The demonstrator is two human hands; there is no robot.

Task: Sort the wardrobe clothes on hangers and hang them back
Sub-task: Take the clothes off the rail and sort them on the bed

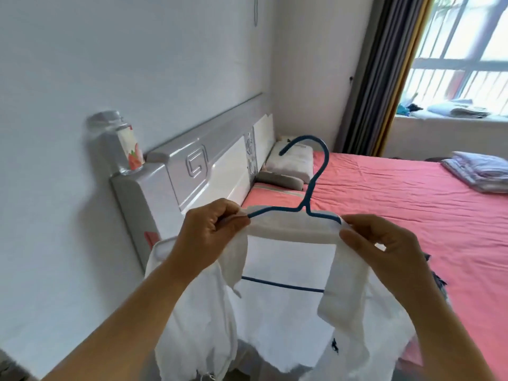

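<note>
Item: white collared cotton shirt on a blue coated-wire hanger, held in mid-air over the near edge of the pink-sheeted bed, at about 6 o'clock in the head view.

Hold: left hand at 9 o'clock of the hanger, fingers curled, pinching collar and wire shoulder together. Right hand at 3 o'clock, thumb and fingers pinching the collar's other end.

Handling (judged): shirt light, limp, drapes freely, likely to slide off the thin wire if tilted. Hanger light, fairly stiff, somewhat springy. Best held at the two shoulder bends while seating the collar; at the hook for carrying.

Surroundings: grey-and-white glossy headboard at 10 o'clock, clear glass jar with strawberry label on its corner post; folded lilac bedding at 2 o'clock.

Not made out: wardrobe and rail out of view; shirt hem and sleeves cut off at the bottom edge; dark fabric behind the right wrist mostly hidden; small dark chest emblem unreadable.
</note>
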